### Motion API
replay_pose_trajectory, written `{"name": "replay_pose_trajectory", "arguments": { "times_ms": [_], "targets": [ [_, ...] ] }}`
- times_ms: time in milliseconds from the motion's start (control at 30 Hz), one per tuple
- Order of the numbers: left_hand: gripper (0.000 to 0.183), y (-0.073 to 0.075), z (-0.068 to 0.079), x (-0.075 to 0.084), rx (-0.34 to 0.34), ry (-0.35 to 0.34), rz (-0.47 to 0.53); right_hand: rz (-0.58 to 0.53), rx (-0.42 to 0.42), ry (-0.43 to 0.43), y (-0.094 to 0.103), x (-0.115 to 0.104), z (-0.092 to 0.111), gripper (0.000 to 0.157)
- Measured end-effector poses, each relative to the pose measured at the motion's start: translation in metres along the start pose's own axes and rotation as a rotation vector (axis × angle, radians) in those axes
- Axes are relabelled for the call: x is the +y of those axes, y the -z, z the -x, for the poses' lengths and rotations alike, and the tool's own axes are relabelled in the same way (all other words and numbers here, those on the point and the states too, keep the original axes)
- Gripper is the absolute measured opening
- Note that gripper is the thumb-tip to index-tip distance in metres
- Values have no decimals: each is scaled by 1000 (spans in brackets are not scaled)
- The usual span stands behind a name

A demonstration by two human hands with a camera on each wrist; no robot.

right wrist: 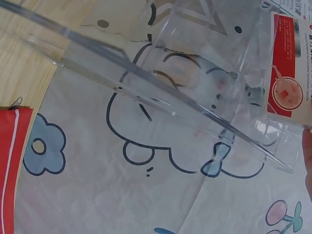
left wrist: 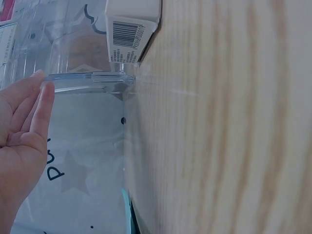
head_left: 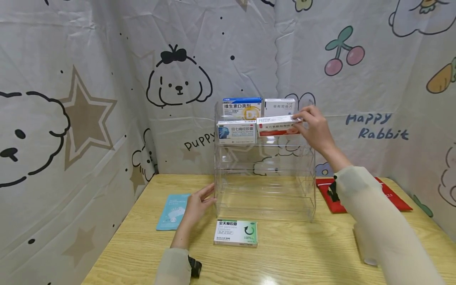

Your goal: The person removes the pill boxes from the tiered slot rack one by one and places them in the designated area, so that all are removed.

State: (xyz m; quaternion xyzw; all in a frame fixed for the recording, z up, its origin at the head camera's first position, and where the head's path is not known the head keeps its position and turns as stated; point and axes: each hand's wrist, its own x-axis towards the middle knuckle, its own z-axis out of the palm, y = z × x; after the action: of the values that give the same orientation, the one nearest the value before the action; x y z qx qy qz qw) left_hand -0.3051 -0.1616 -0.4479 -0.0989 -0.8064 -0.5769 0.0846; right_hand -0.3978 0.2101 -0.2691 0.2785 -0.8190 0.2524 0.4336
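A clear acrylic tiered rack point(head_left: 218, 170) stands on the table. My right hand point(head_left: 315, 128) pinches the right end of a white and red medicine box point(head_left: 276, 126), which sits slightly tilted at the second tier from the top. The right wrist view shows the red-striped face of this box point(right wrist: 287, 68) and only a sliver of the fingers. Left of it on that tier is a white and blue medicine box point(head_left: 236, 133). Low on the rack's left side, my left hand point(head_left: 195, 206) touches the edge panel with nearly straight fingers, also visible in the left wrist view.
On the top tier stand a blue-topped vitamin D box point(head_left: 241, 107) and a white box point(head_left: 279, 106). A green and white medicine box point(head_left: 235, 233) lies before the rack. Left is a teal packet point(head_left: 172, 211); right are a red pouch point(head_left: 329, 198) and a pale cylindrical object point(head_left: 365, 247).
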Motion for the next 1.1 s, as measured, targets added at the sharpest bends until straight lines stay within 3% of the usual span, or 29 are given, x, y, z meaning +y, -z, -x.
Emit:
{"name": "replay_pose_trajectory", "arguments": {
  "times_ms": [233,567,1100],
  "targets": [
    [55,-1,-1,1,-1,2,-4,4,16,23,6,-2,-4,16],
    [54,-1,0,-1,-6,-12,11,-5,64,-35,12,-6,-4,17],
    [54,0,1,0,-4,1,-8,-73,136,-31,20,-7,10,19]
  ]
}}
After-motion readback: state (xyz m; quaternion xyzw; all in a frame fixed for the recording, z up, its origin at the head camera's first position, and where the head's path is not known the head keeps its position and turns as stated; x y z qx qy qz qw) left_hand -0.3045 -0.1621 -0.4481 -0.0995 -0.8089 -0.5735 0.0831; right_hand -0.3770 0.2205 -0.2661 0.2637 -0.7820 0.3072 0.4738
